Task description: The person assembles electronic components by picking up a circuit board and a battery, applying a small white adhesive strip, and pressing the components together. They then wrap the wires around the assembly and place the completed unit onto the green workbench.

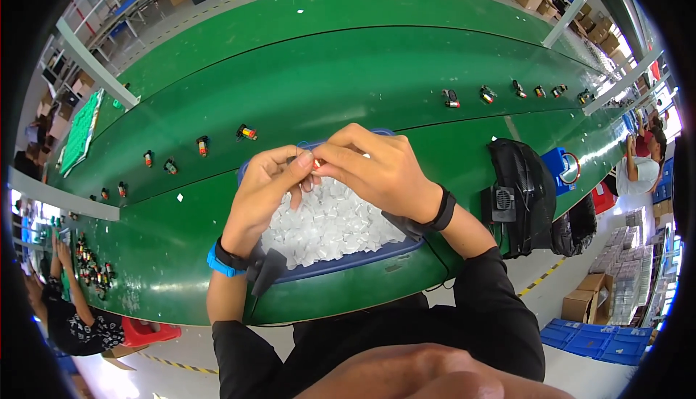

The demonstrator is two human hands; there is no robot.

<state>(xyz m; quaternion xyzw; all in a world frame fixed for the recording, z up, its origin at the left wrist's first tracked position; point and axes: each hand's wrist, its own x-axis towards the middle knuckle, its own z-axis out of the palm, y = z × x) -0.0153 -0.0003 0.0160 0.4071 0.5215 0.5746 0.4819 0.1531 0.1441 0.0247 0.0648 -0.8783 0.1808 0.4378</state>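
My left hand and my right hand meet above a blue tub in front of me. Both are closed, thumbs and fingertips pinching a small part with a red and white bit showing between them. Fingers cover most of that part, so its exact kind cannot be made out. A thin wire seems to rise from between the hands. Below them, a heap of small whitish translucent pieces fills the tub. Each wrist wears a dark band; the left one also has a blue band.
Small red, yellow and black wired components lie spaced along the green belt. At right are a black bag, a dark boxy device and a blue bin. Co-workers sit at far left and far right.
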